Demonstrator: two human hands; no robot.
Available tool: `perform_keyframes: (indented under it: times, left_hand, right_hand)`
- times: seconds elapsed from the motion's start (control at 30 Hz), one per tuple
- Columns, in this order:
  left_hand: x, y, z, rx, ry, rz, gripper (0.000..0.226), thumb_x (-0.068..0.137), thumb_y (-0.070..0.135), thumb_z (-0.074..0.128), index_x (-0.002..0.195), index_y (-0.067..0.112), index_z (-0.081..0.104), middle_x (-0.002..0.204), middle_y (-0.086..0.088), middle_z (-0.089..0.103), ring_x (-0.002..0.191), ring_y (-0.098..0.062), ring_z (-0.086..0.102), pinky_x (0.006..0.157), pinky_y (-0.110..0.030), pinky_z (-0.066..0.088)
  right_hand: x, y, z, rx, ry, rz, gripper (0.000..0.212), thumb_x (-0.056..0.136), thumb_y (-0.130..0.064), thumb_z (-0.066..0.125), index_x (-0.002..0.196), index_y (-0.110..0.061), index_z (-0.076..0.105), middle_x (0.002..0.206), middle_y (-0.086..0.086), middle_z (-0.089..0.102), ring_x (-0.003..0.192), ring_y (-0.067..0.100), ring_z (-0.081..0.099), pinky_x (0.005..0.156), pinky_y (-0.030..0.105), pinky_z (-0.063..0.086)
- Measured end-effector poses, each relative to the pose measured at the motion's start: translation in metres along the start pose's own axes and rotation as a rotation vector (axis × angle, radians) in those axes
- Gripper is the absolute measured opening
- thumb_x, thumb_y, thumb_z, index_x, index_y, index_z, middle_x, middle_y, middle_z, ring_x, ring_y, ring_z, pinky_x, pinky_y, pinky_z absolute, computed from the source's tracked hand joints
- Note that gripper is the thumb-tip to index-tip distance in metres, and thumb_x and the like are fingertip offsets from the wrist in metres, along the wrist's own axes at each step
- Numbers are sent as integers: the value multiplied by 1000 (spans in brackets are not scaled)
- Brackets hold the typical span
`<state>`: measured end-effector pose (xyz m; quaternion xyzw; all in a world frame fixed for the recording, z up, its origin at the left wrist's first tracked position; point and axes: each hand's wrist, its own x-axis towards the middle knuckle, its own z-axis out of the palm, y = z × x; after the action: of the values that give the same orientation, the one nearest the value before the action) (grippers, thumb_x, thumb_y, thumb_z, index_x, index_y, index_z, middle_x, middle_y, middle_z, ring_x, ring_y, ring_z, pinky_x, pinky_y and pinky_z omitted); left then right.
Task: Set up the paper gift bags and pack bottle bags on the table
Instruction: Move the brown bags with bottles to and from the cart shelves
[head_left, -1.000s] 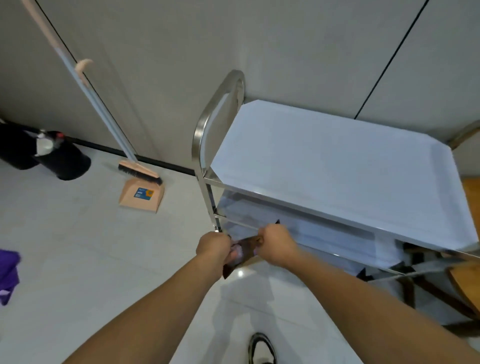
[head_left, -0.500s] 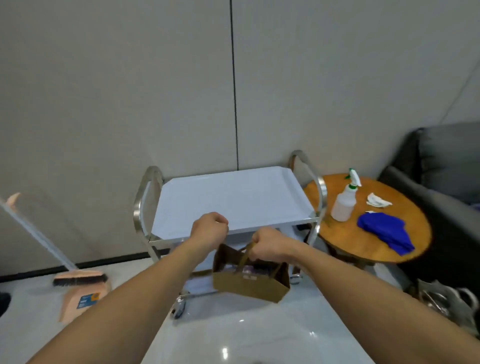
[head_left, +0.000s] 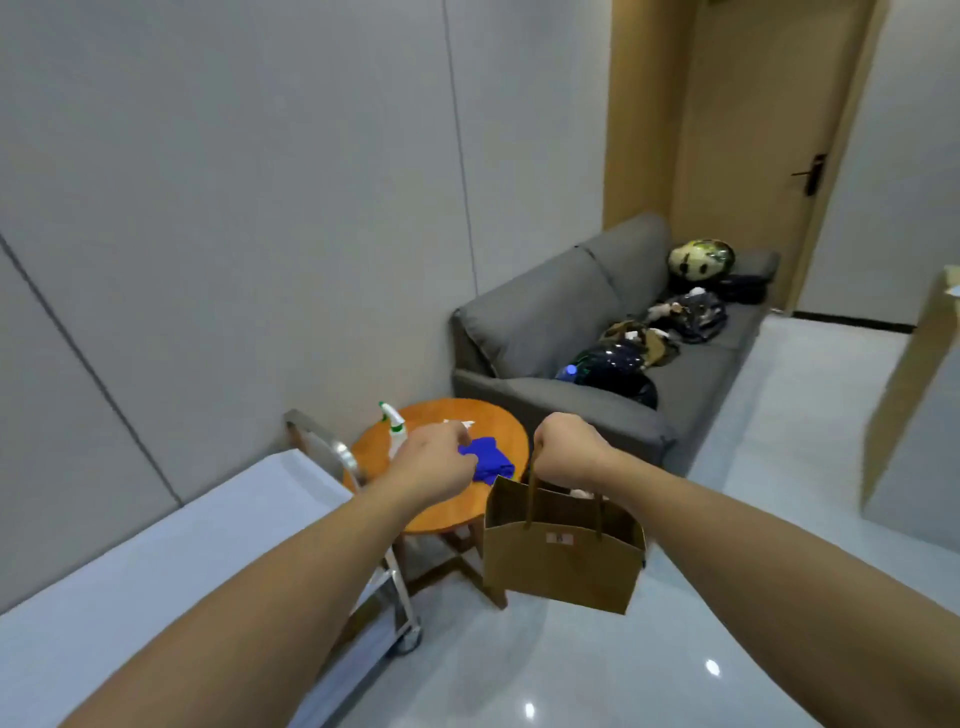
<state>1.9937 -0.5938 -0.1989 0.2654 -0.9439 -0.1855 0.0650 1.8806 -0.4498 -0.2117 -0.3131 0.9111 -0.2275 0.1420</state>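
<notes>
Brown paper gift bag (head_left: 563, 548) hangs upright in the air by its handles, gripped in the person's right hand (head_left: 569, 449) beside the round wooden table (head_left: 441, 512), apparently bound there; the loosely curled left hand (head_left: 436, 457) holds nothing.

1. The bag (head_left: 563, 551) hangs open, but its contents are too dim to make out.
2. The left hand (head_left: 434, 465) covers part of the blue cloth (head_left: 491, 465) and the spray bottle (head_left: 395, 434) base.
3. The cart (head_left: 156, 561) is cut off at the left and bottom edges.
4. Items on the sofa (head_left: 545, 322) are blurred.
</notes>
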Motion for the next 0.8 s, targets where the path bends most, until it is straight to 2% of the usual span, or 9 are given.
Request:
perform_keyframes:
  times: [0.1, 0.23, 0.3, 0.37, 0.47, 0.63, 0.8]
  left_hand:
    - [25, 91, 37, 12, -66, 169, 35, 96, 26, 59, 130, 20, 61, 127, -4, 62, 99, -12, 54, 78, -27, 45]
    - [48, 212, 97, 52, -165, 398, 35, 97, 33, 61, 131, 26, 57, 125, 1, 59, 101, -9, 53, 78, -25, 45]
    - [56, 271, 128, 69, -219, 512, 35, 97, 33, 61, 131, 26, 57, 125, 1, 57, 103, -11, 53, 80, -26, 44]
    - [62, 326, 160, 98, -253, 603, 38, 98, 34, 59, 134, 23, 56, 128, -1, 57, 111, -17, 55, 87, -30, 46]
    - [66, 402, 205, 141, -298, 702, 42, 98, 37, 57, 137, 21, 54, 134, -4, 56, 120, -22, 54, 98, -35, 48]
    - [66, 507, 275, 145, -424, 818, 40, 99, 37, 57, 137, 23, 53, 139, -2, 54, 120, -22, 56, 91, -29, 46]
    - [56, 599, 336, 180, -527, 1023, 39, 98, 36, 59, 135, 23, 54, 138, -2, 55, 120, -22, 55, 99, -33, 48]
  right_hand:
    - [-14, 90, -45, 100, 103, 140, 11, 87, -6, 63, 81, -12, 68, 77, 6, 64, 74, 19, 67, 67, 33, 60]
    - [-37, 204, -91, 207, 195, 282, 11, 85, -9, 65, 75, -13, 66, 73, 5, 61, 71, 19, 66, 55, 27, 50]
    - [-52, 255, -111, 191, 219, 315, 12, 84, -12, 65, 73, -14, 64, 73, 5, 61, 74, 23, 66, 55, 32, 52]
    - [-67, 302, -128, 159, 218, 365, 16, 86, -11, 62, 70, -14, 60, 74, 6, 60, 74, 23, 63, 63, 37, 56]
    - [-87, 374, -150, 165, 231, 515, 6, 84, -13, 63, 79, -10, 65, 80, 10, 64, 77, 25, 65, 71, 42, 59]
    - [-129, 477, -184, 213, 335, 709, 9, 84, -12, 62, 87, -7, 69, 84, 11, 66, 80, 25, 66, 76, 44, 62]
    - [-169, 552, -204, 223, 441, 922, 8, 87, -11, 60, 83, -10, 67, 83, 10, 66, 78, 23, 64, 65, 33, 55]
